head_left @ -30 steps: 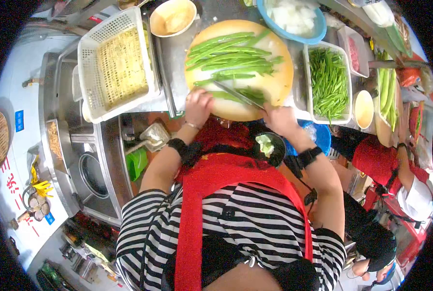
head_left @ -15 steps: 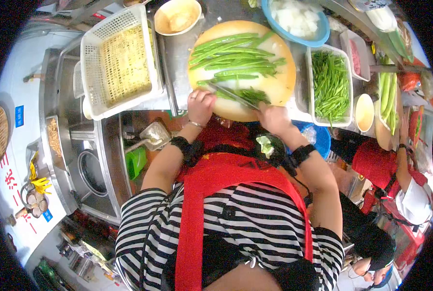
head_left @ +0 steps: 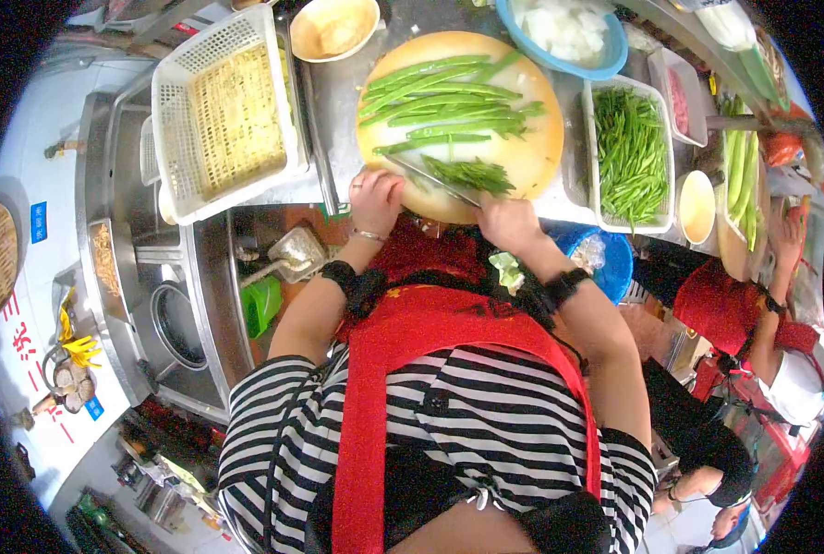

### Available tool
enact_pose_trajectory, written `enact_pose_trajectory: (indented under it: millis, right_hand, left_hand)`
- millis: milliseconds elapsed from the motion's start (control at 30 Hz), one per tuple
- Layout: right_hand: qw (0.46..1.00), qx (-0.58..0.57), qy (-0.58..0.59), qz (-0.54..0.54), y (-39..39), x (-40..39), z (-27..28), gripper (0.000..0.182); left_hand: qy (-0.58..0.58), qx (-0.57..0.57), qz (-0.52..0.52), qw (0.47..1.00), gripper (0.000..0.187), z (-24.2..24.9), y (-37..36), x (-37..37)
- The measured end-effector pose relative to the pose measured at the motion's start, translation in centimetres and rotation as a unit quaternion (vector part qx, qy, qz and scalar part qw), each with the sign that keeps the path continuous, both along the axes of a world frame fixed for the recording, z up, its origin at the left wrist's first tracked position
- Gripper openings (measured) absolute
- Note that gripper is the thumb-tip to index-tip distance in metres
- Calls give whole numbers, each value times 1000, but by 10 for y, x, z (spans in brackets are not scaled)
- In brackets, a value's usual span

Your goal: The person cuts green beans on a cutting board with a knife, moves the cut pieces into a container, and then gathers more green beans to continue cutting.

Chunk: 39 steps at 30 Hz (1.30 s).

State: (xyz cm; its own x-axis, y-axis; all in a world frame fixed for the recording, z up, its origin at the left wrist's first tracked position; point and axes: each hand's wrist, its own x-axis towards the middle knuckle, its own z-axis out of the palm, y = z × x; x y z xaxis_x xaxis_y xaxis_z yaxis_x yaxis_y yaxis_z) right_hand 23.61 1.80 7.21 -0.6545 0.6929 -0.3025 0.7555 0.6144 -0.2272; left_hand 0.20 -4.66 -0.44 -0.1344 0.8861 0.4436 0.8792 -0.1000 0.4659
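Observation:
On the round cutting board [head_left: 543, 166] lie several long green beans [head_left: 449, 103], roughly parallel. Nearer my body is a heap of slivered green beans [head_left: 470, 174]. My right hand [head_left: 509, 222] is closed around the handle of a knife [head_left: 438, 181], whose blade slants over the board in front of the heap, tip toward the left. At the board's near left edge is my left hand [head_left: 376, 198], its fingers curled beside the knife's tip end. Whether anything is inside those fingers is hidden.
Left of the board stand a white perforated basket [head_left: 174, 129] and a beige bowl [head_left: 334, 28]. To the right are a tray of slivered beans [head_left: 630, 157], a blue basin [head_left: 574, 72] with white pieces, and a pale bowl [head_left: 696, 208]. Co-workers [head_left: 791, 379] stand at far right.
My left hand has shifted slightly left, away from the knife blade. The knife and my right hand have moved a little left, and the sliver heap shows more openly.

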Motion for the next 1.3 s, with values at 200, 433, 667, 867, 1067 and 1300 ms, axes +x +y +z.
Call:
enact_pose_trajectory:
  millis: [200, 433, 667, 867, 1067, 1300]
  right_hand:
    - [994, 27, 102, -12, 5, 20, 20, 28]
    - [909, -166, 130, -358, -15, 113, 9, 31]
    - [806, -250, 325, -426, -59, 107, -51, 27]
    - [657, -436, 382, -482, -57, 51, -10, 20]
    - [677, -254, 426, -544, -46, 97, 37, 15]
    - [743, 27, 303, -596, 0, 183, 76, 21]
  left_hand:
    - [13, 0, 57, 998, 13, -1, 6, 12]
    - [-107, -45, -7, 993, 43, 15, 16, 51]
    - [-66, -90, -44, 993, 53, 23, 56, 125]
    - [-212, -39, -54, 975, 41, 9, 71, 158]
    - [-287, 55, -180, 939, 32, 77, 123, 234]
    - [-147, 74, -201, 966, 37, 89, 199, 343]
